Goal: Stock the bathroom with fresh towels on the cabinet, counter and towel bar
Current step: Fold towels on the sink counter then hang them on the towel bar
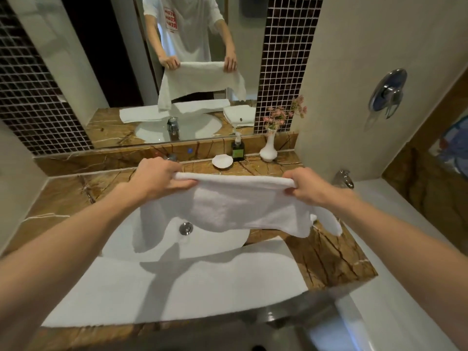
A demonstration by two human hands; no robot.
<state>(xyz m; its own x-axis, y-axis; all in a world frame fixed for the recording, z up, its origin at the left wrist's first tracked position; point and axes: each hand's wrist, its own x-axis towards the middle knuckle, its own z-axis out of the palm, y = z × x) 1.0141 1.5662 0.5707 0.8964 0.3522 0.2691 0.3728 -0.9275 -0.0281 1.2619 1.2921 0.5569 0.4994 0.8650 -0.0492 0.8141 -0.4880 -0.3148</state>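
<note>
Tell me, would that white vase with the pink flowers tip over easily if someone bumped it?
Probably yes. The white vase has a bulbous base but a tall, thin neck, and the pink flowers spread wide above it, so it looks top-heavy. Its glossy surface suggests ceramic, likely breakable and a little slippery. It stands on the narrow marble ledge, leaving little room to wobble.

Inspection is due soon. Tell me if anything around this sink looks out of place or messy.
One thing: a white towel lies spread across the front of the sink basin, covering its rim, not folded on the counter. Nothing looks spilled or broken.
</note>
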